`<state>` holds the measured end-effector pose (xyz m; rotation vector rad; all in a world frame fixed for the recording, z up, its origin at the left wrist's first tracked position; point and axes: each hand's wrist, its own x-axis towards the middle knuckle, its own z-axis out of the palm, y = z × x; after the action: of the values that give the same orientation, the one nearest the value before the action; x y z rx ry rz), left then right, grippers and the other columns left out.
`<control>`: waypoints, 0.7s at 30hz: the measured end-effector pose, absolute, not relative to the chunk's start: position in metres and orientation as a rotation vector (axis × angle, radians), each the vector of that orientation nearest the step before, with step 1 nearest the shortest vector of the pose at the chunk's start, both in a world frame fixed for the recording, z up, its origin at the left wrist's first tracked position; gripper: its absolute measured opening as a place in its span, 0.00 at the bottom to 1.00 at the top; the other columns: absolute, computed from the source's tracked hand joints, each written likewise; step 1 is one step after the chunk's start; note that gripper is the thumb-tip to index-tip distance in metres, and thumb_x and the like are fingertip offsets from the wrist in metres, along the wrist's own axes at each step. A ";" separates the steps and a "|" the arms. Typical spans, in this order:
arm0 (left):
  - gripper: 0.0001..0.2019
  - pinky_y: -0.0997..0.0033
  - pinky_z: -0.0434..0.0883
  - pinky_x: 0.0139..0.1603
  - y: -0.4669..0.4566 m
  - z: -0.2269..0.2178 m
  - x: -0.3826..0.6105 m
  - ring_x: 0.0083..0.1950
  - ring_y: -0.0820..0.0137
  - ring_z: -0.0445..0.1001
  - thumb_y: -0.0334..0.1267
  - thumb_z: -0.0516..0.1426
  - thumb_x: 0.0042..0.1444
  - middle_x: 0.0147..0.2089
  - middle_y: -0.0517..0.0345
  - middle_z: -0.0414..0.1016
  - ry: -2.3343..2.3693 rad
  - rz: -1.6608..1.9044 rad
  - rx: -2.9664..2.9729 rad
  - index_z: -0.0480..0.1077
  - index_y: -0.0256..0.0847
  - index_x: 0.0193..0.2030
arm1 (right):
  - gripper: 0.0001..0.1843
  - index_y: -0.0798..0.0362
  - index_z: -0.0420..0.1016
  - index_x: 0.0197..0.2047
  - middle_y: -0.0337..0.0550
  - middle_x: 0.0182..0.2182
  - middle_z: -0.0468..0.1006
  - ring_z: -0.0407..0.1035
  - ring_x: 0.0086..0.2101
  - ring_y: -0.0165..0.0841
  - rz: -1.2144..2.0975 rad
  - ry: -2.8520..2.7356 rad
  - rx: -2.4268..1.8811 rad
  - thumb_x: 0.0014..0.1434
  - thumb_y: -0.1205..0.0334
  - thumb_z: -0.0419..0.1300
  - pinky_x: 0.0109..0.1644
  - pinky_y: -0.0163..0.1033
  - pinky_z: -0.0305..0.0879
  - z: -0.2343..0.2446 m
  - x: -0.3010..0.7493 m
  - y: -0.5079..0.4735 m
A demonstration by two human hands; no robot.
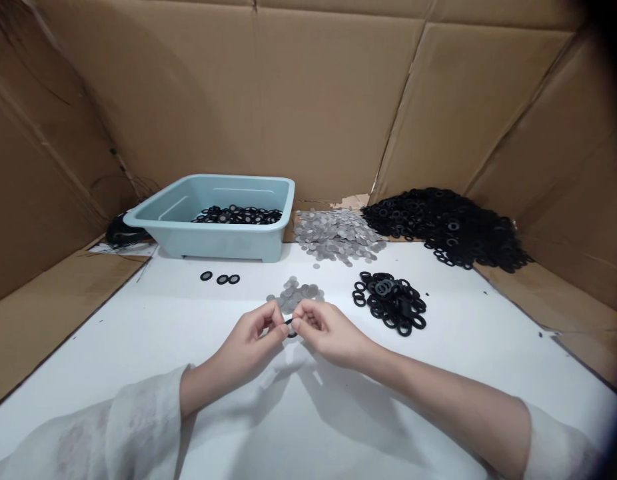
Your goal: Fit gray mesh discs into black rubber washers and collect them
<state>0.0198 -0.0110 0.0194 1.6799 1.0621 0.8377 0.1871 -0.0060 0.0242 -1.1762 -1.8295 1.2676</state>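
Observation:
Between my two hands, above the white tabletop, is a black rubber ring (pixel 291 334) with a pale disc showing inside it. My left hand (pixel 256 335) pinches its left side with thumb and forefinger. On the other side my right hand (pixel 328 331) grips the same ring, fingers curled in; whether it also holds the disc is hidden. Just beyond my fingertips lies a small heap of thin grey mesh discs (pixel 293 294). To the right is a small pile of black rubber rings (pixel 394 303).
A light blue basin (pixel 223 241) at the back left holds many black rings with grey centres. Three such rings, one of them a disc-filled ring (pixel 206 276), lie before it. Behind are a larger disc heap (pixel 336 235) and a big black ring pile (pixel 448 227). Cardboard walls (pixel 333 100) enclose the table.

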 end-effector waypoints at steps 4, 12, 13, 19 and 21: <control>0.12 0.74 0.55 0.28 -0.011 0.018 0.019 0.27 0.74 0.55 0.45 0.49 0.56 0.25 0.64 0.55 1.068 0.789 1.707 0.58 0.39 0.28 | 0.08 0.55 0.63 0.27 0.35 0.19 0.64 0.58 0.20 0.24 1.512 -1.687 -1.107 0.53 0.59 0.55 0.24 0.30 0.53 0.018 0.190 0.000; 0.15 0.73 0.56 0.31 -0.009 0.016 0.020 0.29 0.74 0.56 0.45 0.43 0.60 0.26 0.63 0.55 1.126 0.744 1.742 0.56 0.39 0.26 | 0.07 0.55 0.63 0.29 0.37 0.20 0.69 0.60 0.19 0.23 1.746 -1.581 -1.071 0.51 0.61 0.57 0.24 0.30 0.58 0.011 0.187 0.004; 0.15 0.73 0.56 0.31 -0.009 0.015 0.020 0.29 0.74 0.56 0.45 0.43 0.60 0.26 0.63 0.55 1.134 0.741 1.749 0.56 0.39 0.26 | 0.08 0.55 0.63 0.29 0.37 0.20 0.69 0.59 0.19 0.23 1.718 -1.602 -1.088 0.53 0.60 0.56 0.24 0.29 0.57 0.012 0.187 0.003; 0.14 0.73 0.54 0.29 -0.010 0.014 0.021 0.27 0.75 0.54 0.45 0.47 0.58 0.25 0.64 0.54 1.055 0.710 1.689 0.56 0.39 0.25 | 0.09 0.55 0.62 0.27 0.36 0.20 0.65 0.58 0.22 0.25 1.485 -1.797 -1.153 0.56 0.60 0.52 0.25 0.30 0.52 0.017 0.187 -0.002; 0.14 0.74 0.52 0.26 -0.009 0.015 0.021 0.25 0.76 0.52 0.44 0.50 0.56 0.23 0.65 0.52 1.024 0.729 1.633 0.55 0.39 0.24 | 0.08 0.54 0.62 0.28 0.36 0.20 0.64 0.57 0.22 0.25 1.403 -1.859 -1.191 0.56 0.60 0.50 0.24 0.30 0.50 0.018 0.187 -0.003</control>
<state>0.0209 -0.0091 0.0145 1.6331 1.0237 0.7292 0.1868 -0.0028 0.0183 -1.1909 -1.8588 1.4027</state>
